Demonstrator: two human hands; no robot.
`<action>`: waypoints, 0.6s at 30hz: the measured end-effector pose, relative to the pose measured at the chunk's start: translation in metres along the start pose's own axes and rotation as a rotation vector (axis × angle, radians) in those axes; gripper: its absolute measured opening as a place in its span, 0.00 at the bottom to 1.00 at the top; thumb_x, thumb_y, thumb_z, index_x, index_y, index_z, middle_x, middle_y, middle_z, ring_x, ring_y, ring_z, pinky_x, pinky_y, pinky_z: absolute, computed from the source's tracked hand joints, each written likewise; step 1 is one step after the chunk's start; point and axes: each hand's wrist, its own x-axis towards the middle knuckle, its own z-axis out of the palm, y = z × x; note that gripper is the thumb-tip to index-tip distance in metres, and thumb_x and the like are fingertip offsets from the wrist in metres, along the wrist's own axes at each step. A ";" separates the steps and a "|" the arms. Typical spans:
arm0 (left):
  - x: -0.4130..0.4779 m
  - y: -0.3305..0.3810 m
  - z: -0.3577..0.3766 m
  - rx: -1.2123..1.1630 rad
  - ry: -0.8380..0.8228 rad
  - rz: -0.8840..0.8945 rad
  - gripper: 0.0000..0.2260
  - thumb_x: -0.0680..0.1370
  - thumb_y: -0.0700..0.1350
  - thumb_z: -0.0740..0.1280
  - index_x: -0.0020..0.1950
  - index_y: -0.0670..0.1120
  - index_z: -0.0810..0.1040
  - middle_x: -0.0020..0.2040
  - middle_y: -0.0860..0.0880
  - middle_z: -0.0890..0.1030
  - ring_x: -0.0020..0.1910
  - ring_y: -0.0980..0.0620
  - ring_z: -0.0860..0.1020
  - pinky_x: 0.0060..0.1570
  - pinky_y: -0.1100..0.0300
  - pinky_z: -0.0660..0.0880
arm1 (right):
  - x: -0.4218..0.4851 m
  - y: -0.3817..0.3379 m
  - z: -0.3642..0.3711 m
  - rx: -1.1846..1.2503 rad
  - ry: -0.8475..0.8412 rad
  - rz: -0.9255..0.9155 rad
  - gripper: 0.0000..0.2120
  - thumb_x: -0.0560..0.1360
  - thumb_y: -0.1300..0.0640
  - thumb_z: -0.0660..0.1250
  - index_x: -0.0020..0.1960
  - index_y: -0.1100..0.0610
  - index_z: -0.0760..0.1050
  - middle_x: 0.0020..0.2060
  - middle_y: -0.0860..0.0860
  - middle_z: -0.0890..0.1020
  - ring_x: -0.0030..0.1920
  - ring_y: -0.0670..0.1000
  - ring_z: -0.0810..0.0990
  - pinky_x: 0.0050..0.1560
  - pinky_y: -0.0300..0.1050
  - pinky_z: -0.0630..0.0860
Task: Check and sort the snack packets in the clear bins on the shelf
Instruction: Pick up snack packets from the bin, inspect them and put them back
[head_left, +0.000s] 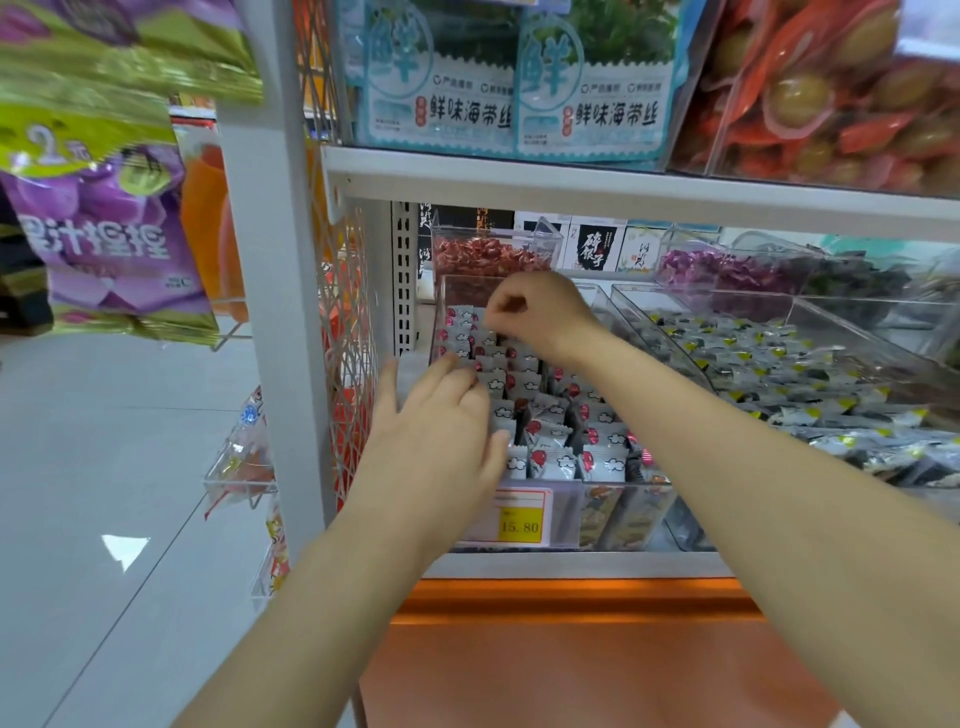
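Nearest: the price tag (521, 519) is sitting on the front wall of the clear bin (569, 512). Your left grip (441, 415) is lying released, fingers flat against the white-and-red packets (550, 460) at the bin's left side. These packets are standing in fair rows in front and leaning looser mid-bin. Farther in, your right grip (535, 312) is curling over the back rows; I cannot tell whether it is pinching a packet. Judging by this, the bin is looking partway sorted. Beyond, the grey-and-yellow packets (753, 361) in the neighbouring bin are lying jumbled, apparently awaiting attention.
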 end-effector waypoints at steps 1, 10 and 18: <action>0.001 0.000 -0.001 -0.041 0.031 -0.020 0.20 0.80 0.52 0.53 0.70 0.48 0.68 0.71 0.53 0.67 0.74 0.56 0.52 0.69 0.50 0.34 | -0.003 0.000 -0.004 0.026 0.044 0.004 0.04 0.76 0.60 0.66 0.42 0.55 0.77 0.39 0.44 0.77 0.40 0.41 0.74 0.42 0.34 0.71; 0.002 -0.001 0.000 -0.095 0.058 -0.076 0.18 0.79 0.50 0.56 0.67 0.47 0.70 0.70 0.53 0.68 0.75 0.55 0.51 0.72 0.47 0.40 | -0.004 0.004 0.011 -0.341 -0.181 0.040 0.08 0.76 0.52 0.67 0.51 0.53 0.81 0.52 0.49 0.82 0.61 0.54 0.71 0.61 0.51 0.70; 0.002 -0.005 0.003 -0.114 0.065 -0.068 0.18 0.80 0.51 0.56 0.67 0.48 0.70 0.71 0.52 0.66 0.75 0.56 0.51 0.72 0.48 0.43 | -0.007 -0.001 0.003 0.000 -0.014 0.015 0.02 0.75 0.59 0.67 0.45 0.58 0.77 0.41 0.47 0.79 0.43 0.47 0.77 0.48 0.45 0.75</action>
